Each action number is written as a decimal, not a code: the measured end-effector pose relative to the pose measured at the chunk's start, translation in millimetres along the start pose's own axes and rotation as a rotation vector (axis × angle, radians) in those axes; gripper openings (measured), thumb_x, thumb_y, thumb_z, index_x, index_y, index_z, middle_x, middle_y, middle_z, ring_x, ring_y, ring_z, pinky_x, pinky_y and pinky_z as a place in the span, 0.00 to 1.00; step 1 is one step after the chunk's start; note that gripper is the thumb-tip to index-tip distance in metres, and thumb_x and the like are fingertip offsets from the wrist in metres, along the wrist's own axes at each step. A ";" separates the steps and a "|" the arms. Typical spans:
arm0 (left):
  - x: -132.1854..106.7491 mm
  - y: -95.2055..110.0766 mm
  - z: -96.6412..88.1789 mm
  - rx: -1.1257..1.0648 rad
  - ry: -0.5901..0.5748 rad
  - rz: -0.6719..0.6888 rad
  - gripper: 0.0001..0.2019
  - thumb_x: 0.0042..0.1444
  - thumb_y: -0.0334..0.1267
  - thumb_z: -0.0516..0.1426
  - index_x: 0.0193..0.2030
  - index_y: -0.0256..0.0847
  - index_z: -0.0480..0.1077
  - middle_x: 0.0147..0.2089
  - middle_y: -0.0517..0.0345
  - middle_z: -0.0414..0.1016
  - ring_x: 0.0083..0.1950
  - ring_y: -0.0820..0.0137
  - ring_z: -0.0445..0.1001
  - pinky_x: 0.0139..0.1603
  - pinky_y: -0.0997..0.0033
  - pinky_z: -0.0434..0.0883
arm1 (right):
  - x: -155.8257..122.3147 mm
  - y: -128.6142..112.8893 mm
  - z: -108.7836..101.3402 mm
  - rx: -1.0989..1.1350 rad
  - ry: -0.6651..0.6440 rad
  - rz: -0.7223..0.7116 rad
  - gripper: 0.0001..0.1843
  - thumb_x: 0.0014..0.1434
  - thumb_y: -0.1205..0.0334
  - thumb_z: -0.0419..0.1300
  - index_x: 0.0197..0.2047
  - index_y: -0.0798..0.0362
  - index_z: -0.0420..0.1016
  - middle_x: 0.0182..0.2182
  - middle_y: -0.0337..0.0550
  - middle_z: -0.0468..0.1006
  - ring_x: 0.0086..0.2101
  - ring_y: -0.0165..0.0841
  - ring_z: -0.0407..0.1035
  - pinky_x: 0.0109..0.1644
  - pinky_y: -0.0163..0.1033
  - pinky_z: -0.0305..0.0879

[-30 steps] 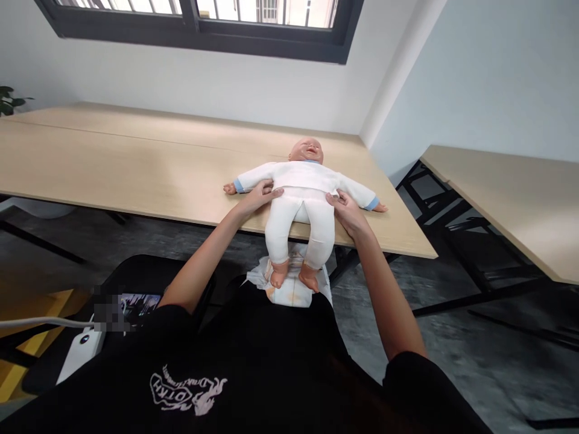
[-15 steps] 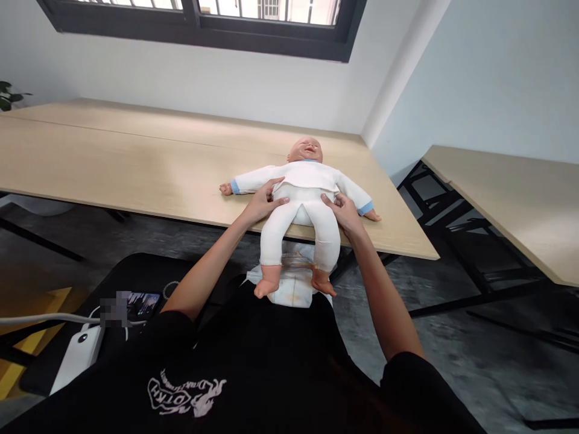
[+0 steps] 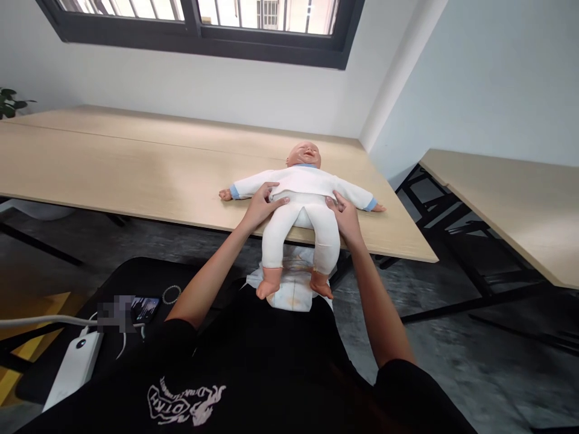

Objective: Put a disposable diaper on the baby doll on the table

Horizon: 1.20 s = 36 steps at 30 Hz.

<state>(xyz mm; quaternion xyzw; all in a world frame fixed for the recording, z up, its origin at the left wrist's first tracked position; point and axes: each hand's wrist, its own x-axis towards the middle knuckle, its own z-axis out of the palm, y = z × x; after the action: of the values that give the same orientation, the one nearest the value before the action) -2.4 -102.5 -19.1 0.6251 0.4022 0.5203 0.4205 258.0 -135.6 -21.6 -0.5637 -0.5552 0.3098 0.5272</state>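
Note:
A baby doll (image 3: 302, 179) in a white top with blue cuffs lies on its back on the wooden table (image 3: 172, 175). Its white legs hang over the front edge, with bare feet pointing down. My left hand (image 3: 263, 204) grips the doll's waist at its left side in the picture, thumb on the front. On the opposite side, my right hand (image 3: 344, 214) clasps the hip, thumb and fingers around it. Below the feet, a white diaper (image 3: 292, 295) with yellowish-brown stains lies on my lap, partly hidden by the doll's legs.
A second wooden table (image 3: 502, 199) stands to the right. At lower left, a black chair (image 3: 131, 274) carries a phone (image 3: 145, 308), a bracelet (image 3: 171, 295) and a white device (image 3: 75, 367) with cables. A barred window (image 3: 199, 30) is behind the table.
My right hand has shifted slightly up at the doll's waist, and the doll's arm on that side sits a little higher and farther right. The left hand keeps its hold.

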 end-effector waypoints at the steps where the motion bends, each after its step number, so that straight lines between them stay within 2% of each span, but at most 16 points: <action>1: -0.6 0.2 -1.7 0.001 0.013 -0.012 0.34 0.50 0.54 0.72 0.59 0.38 0.71 0.41 0.56 0.72 0.44 0.64 0.73 0.53 0.64 0.72 | -1.0 0.4 0.3 -0.006 0.027 -0.001 0.47 0.61 0.36 0.62 0.71 0.64 0.67 0.24 0.33 0.60 0.28 0.34 0.60 0.45 0.44 0.70; 4: -4.4 4.3 -7.4 -0.026 0.028 -0.019 0.38 0.52 0.60 0.70 0.62 0.36 0.70 0.44 0.53 0.72 0.48 0.62 0.73 0.59 0.60 0.71 | -4.5 0.9 -0.1 0.016 0.066 -0.012 0.44 0.58 0.33 0.62 0.64 0.61 0.73 0.23 0.34 0.63 0.28 0.35 0.63 0.46 0.47 0.74; 7: -17.6 14.9 -10.2 -0.026 -0.096 0.009 0.47 0.53 0.68 0.66 0.71 0.39 0.63 0.62 0.43 0.69 0.65 0.53 0.70 0.71 0.53 0.65 | -7.4 0.0 -1.1 0.055 0.059 -0.021 0.42 0.57 0.30 0.63 0.60 0.58 0.74 0.27 0.37 0.70 0.30 0.36 0.67 0.48 0.47 0.74; 10: -41.7 27.7 -6.6 0.095 -0.219 0.096 0.57 0.50 0.69 0.67 0.78 0.42 0.53 0.78 0.39 0.49 0.80 0.45 0.48 0.81 0.48 0.50 | -14.0 -4.6 -1.7 0.113 0.050 -0.023 0.41 0.56 0.28 0.62 0.57 0.56 0.74 0.39 0.47 0.79 0.41 0.40 0.74 0.56 0.48 0.74; 11: -50.7 31.2 -4.1 0.156 -0.232 0.120 0.60 0.48 0.68 0.69 0.79 0.43 0.49 0.80 0.39 0.44 0.82 0.44 0.41 0.83 0.48 0.45 | -18.6 -7.1 -1.9 0.118 0.055 -0.022 0.41 0.56 0.27 0.62 0.56 0.55 0.74 0.42 0.49 0.80 0.45 0.41 0.75 0.58 0.48 0.73; 13: -68.0 36.1 1.3 0.255 -0.233 0.143 0.63 0.46 0.64 0.72 0.81 0.45 0.44 0.81 0.41 0.38 0.83 0.45 0.36 0.83 0.46 0.41 | -33.2 -12.9 -2.7 0.093 0.077 -0.019 0.41 0.57 0.26 0.61 0.55 0.55 0.74 0.45 0.52 0.81 0.48 0.43 0.75 0.62 0.49 0.72; 15: -83.4 38.6 5.8 0.319 -0.226 0.135 0.61 0.47 0.58 0.73 0.81 0.47 0.44 0.81 0.42 0.39 0.83 0.44 0.38 0.83 0.43 0.44 | -54.7 -18.0 -4.4 0.043 0.109 -0.015 0.42 0.57 0.26 0.61 0.57 0.55 0.74 0.48 0.53 0.80 0.48 0.43 0.75 0.62 0.50 0.73; 18: -105.2 40.0 8.7 0.344 -0.209 0.130 0.50 0.54 0.51 0.71 0.79 0.50 0.52 0.80 0.45 0.45 0.82 0.46 0.45 0.82 0.45 0.48 | -91.2 -20.3 -11.3 0.085 0.127 0.000 0.39 0.58 0.29 0.63 0.59 0.52 0.72 0.51 0.53 0.80 0.49 0.42 0.76 0.58 0.48 0.76; 20: -121.1 39.1 9.2 0.295 -0.144 0.132 0.41 0.59 0.50 0.67 0.76 0.51 0.57 0.77 0.47 0.55 0.80 0.50 0.53 0.81 0.50 0.52 | -110.6 -17.3 -20.4 0.184 0.143 0.062 0.33 0.58 0.29 0.63 0.50 0.50 0.75 0.46 0.50 0.81 0.46 0.41 0.78 0.51 0.46 0.79; 22: -137.6 35.3 10.1 0.199 0.015 0.101 0.34 0.62 0.50 0.64 0.72 0.48 0.61 0.71 0.47 0.65 0.74 0.55 0.64 0.77 0.54 0.60 | -122.4 -11.4 -32.4 0.213 0.106 0.144 0.30 0.58 0.28 0.62 0.38 0.50 0.75 0.37 0.48 0.81 0.39 0.41 0.77 0.42 0.44 0.79; 25: -156.8 21.6 13.5 0.056 0.266 -0.044 0.23 0.65 0.49 0.60 0.63 0.44 0.65 0.60 0.47 0.74 0.63 0.59 0.74 0.66 0.59 0.72 | -127.2 1.0 -47.9 0.078 -0.175 0.264 0.29 0.56 0.30 0.63 0.33 0.51 0.77 0.33 0.49 0.82 0.36 0.43 0.78 0.39 0.45 0.78; 27: -162.5 7.7 16.2 0.000 0.321 -0.185 0.16 0.66 0.47 0.58 0.56 0.43 0.68 0.54 0.48 0.76 0.59 0.60 0.76 0.62 0.60 0.74 | -125.6 11.7 -49.9 -0.049 -0.438 0.303 0.27 0.54 0.35 0.64 0.36 0.53 0.81 0.36 0.52 0.84 0.39 0.48 0.79 0.45 0.51 0.78; 29: -163.3 -7.6 18.5 -0.017 0.255 -0.316 0.10 0.64 0.42 0.58 0.48 0.41 0.70 0.51 0.48 0.78 0.57 0.60 0.77 0.63 0.59 0.73 | -122.7 24.7 -42.5 -0.122 -0.595 0.279 0.24 0.53 0.41 0.64 0.39 0.54 0.82 0.41 0.53 0.85 0.44 0.52 0.79 0.52 0.56 0.77; 31: -162.4 -21.6 20.0 -0.020 0.093 -0.413 0.07 0.58 0.34 0.61 0.44 0.39 0.72 0.49 0.47 0.80 0.56 0.58 0.78 0.65 0.56 0.72 | -119.4 39.4 -27.7 -0.148 -0.605 0.222 0.21 0.50 0.45 0.65 0.39 0.53 0.82 0.45 0.53 0.84 0.48 0.54 0.78 0.58 0.58 0.75; 34: -163.8 -36.5 21.0 -0.066 -0.129 -0.508 0.12 0.50 0.29 0.65 0.43 0.37 0.74 0.46 0.47 0.82 0.55 0.53 0.80 0.64 0.53 0.73 | -116.0 59.7 -3.7 -0.180 -0.613 0.192 0.16 0.45 0.51 0.67 0.37 0.49 0.81 0.49 0.51 0.84 0.53 0.53 0.76 0.66 0.57 0.71; 36: -167.2 -42.3 21.6 -0.095 -0.193 -0.534 0.17 0.47 0.30 0.68 0.45 0.36 0.74 0.45 0.47 0.83 0.54 0.51 0.81 0.62 0.51 0.74 | -115.6 68.6 5.8 -0.190 -0.653 0.197 0.17 0.43 0.55 0.68 0.39 0.48 0.82 0.53 0.51 0.83 0.55 0.53 0.76 0.70 0.56 0.67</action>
<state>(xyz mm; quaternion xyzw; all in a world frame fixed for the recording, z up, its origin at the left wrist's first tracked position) -6.4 -248.4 -113.4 0.5232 0.4858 0.3476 0.6079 251.0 -232.4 -114.7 -0.5323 -0.6639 0.4698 0.2349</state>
